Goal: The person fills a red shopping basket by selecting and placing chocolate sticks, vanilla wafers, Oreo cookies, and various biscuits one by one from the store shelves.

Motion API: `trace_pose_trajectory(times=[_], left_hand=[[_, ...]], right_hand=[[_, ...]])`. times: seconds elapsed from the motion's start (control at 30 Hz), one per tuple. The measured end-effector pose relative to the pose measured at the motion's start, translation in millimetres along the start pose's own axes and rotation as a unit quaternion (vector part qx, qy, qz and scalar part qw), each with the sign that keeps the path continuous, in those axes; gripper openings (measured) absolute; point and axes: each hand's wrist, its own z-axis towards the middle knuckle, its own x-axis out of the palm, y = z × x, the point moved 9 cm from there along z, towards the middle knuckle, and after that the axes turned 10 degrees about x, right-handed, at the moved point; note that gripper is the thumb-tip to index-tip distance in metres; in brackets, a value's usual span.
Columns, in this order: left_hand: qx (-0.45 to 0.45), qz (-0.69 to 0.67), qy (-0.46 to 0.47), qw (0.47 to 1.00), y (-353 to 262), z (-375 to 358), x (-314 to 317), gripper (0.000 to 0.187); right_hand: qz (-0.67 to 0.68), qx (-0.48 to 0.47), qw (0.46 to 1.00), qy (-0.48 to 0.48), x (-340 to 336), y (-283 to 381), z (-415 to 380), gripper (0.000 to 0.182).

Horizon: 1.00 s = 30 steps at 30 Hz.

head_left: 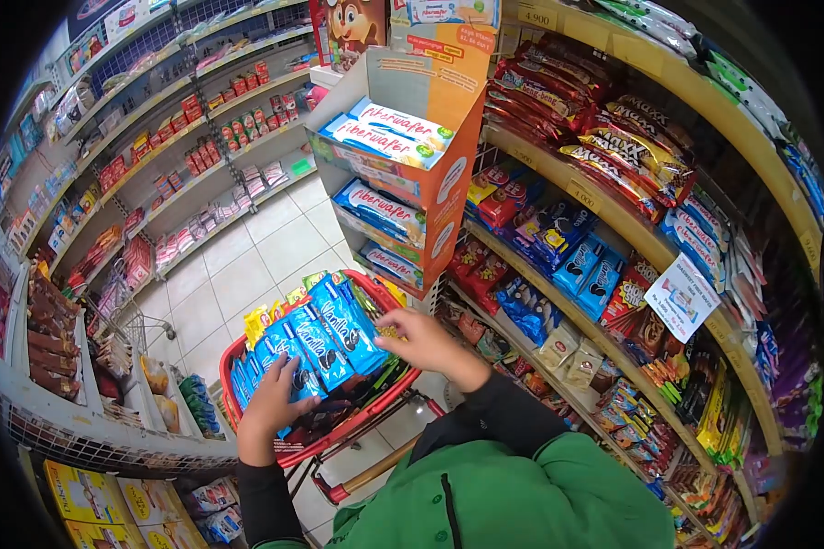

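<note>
A red shopping basket (pixel 232 403) sits on a trolley in front of me, filled with blue "Vanilla" cookie packs (pixel 325 334) standing in a row. My left hand (pixel 275 403) rests on the near end of that row, fingers spread over the packs. At the far end, my right hand (pixel 421 340) presses against the packs and pinches a small yellowish packet. Green sleeves with black cuffs cover both my arms.
An orange cardboard display (pixel 435 137) of "überwafer" boxes stands just beyond the basket. Curved shelves (pixel 613 229) of snack bags and biscuit packs run along the right. More stocked shelves (pixel 183 146) line the left across a white tiled aisle (pixel 247 265).
</note>
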Motion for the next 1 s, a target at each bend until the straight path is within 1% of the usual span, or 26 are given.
trace_pose_trajectory(times=[0.07, 0.13, 0.2, 0.27, 0.3, 0.33, 0.43, 0.53, 0.63, 0.73, 0.83, 0.93, 1.0], left_hand=[[-0.001, 0.007, -0.002, 1.000, -0.9, 0.6, -1.0, 0.076], [-0.001, 0.015, 0.001, 1.000, -1.0, 1.2, -0.6, 0.077], [-0.004, 0.018, 0.000, 1.000, -4.1, 0.9, -1.6, 0.076], [-0.003, 0.017, -0.006, 1.000, -3.8, 0.4, -2.8, 0.075], [-0.003, 0.016, -0.007, 1.000, -3.0, 0.2, -2.7, 0.075], [0.000, 0.016, -0.008, 1.000, -2.3, -0.1, -1.7, 0.075], [0.003, 0.018, -0.009, 1.000, -3.5, 1.1, -2.1, 0.075], [0.001, 0.020, -0.012, 1.000, -2.6, 0.6, -2.4, 0.076], [0.001, 0.018, -0.012, 1.000, -2.6, 1.1, -1.9, 0.076], [-0.001, 0.023, -0.011, 1.000, -2.6, 2.1, -1.9, 0.076], [-0.003, 0.022, -0.015, 1.000, -2.6, 2.0, -2.1, 0.076], [-0.002, 0.026, -0.015, 1.000, -5.4, 2.3, -3.7, 0.076], [-0.007, 0.032, -0.011, 0.999, -5.8, 2.4, -3.3, 0.076]], right_hand=[[0.043, 0.072, 0.991, 0.107, -26.7, -21.2, -9.5, 0.021], [0.054, 0.153, 0.984, 0.074, -79.4, -42.2, -16.7, 0.016], [0.151, 0.155, 0.972, -0.091, -143.9, -64.4, -21.1, 0.015], [0.085, 0.168, 0.943, -0.273, -206.8, -87.6, -26.4, 0.020], [0.013, 0.208, 0.914, -0.349, -230.6, -94.9, -30.6, 0.023], [-0.058, 0.246, 0.871, -0.421, -251.6, -98.6, -37.9, 0.027], [-0.157, 0.300, 0.808, -0.482, -276.8, -127.6, -37.9, 0.047], [-0.218, 0.329, 0.784, -0.480, -278.9, -135.8, -33.7, 0.065], [-0.250, 0.377, 0.772, -0.447, -279.7, -142.8, -28.8, 0.077], [-0.284, 0.417, 0.761, -0.409, -277.7, -133.8, -25.6, 0.074], [-0.244, 0.455, 0.791, -0.328, -280.7, -147.9, -19.3, 0.074], [-0.230, 0.464, 0.785, -0.339, -284.7, -141.6, -22.9, 0.073], [-0.222, 0.450, 0.791, -0.351, -285.9, -139.1, -22.0, 0.071]])
